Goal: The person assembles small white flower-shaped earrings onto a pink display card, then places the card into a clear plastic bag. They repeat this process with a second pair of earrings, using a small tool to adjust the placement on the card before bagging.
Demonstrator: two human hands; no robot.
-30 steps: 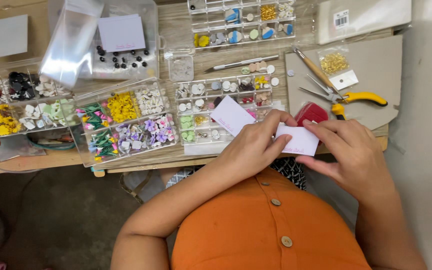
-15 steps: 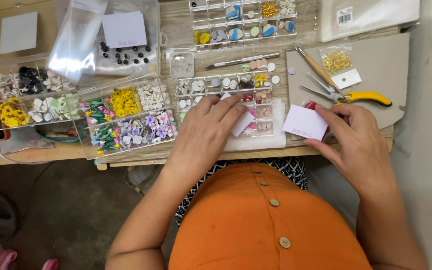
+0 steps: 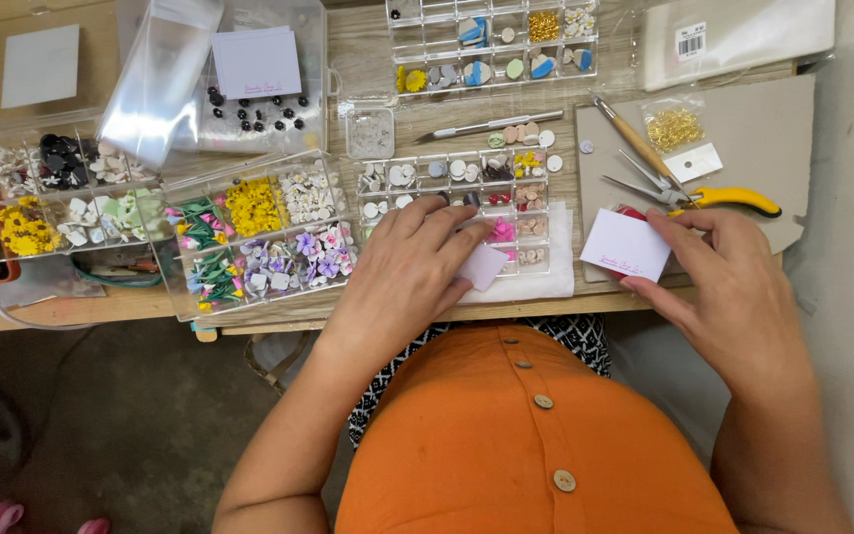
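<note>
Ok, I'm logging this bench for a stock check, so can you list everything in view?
white card: one, held by right hand, table's right
small white card: one, under left fingers
compartment boxes: several, clear, holding colourful flower pieces, across table
pliers: one, yellow handles, right
craft knife: one, silver, centre top
bag of gold bits: one, clear, right
card stack: white, top left
table: wooden
left hand: on small card
right hand: holding card
</note>
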